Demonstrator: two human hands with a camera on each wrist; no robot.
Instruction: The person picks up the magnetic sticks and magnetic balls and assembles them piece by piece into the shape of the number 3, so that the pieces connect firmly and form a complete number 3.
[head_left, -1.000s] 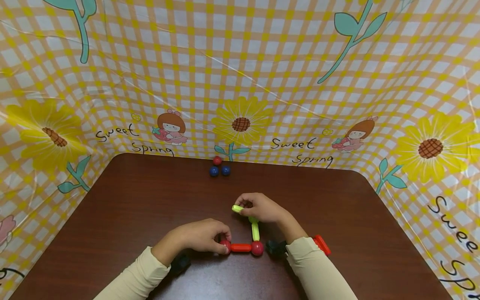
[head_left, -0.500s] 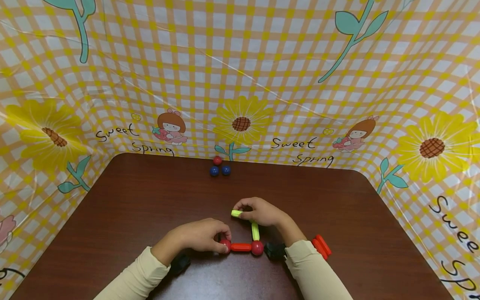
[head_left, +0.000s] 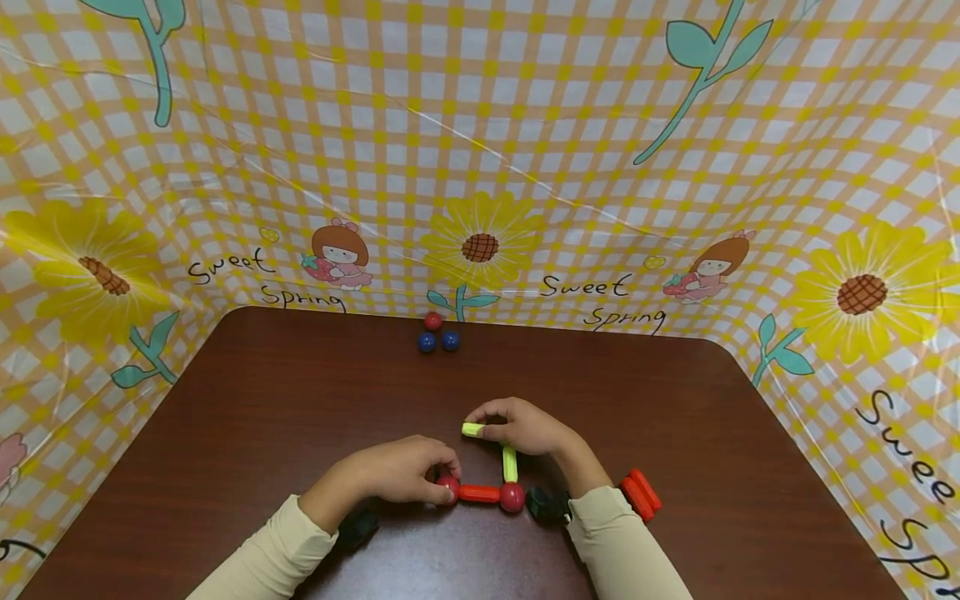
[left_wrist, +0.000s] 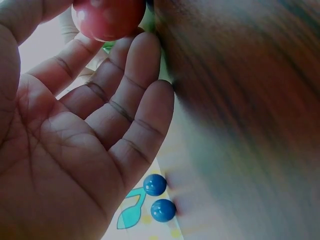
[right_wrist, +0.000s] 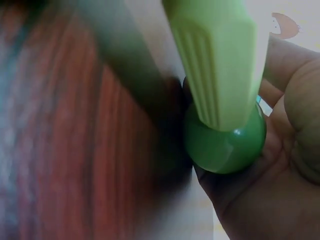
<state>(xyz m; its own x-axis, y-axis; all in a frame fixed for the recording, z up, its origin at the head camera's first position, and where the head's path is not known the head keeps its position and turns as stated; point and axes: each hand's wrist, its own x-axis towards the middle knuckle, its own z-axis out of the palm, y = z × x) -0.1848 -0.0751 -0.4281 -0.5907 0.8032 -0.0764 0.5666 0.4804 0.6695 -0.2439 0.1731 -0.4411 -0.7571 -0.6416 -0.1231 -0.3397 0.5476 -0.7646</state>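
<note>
Our right hand [head_left: 521,425], pinching a lime rod [head_left: 472,429], has edged nearer, perhaps seating it. Our left hand [head_left: 397,471] pinches a red ball [left_wrist: 109,19].

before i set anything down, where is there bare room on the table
The table is bare left and right of the blue balls, and between the separate red rods and its right edge. Crowded: around both hands and the joined rods.
</note>
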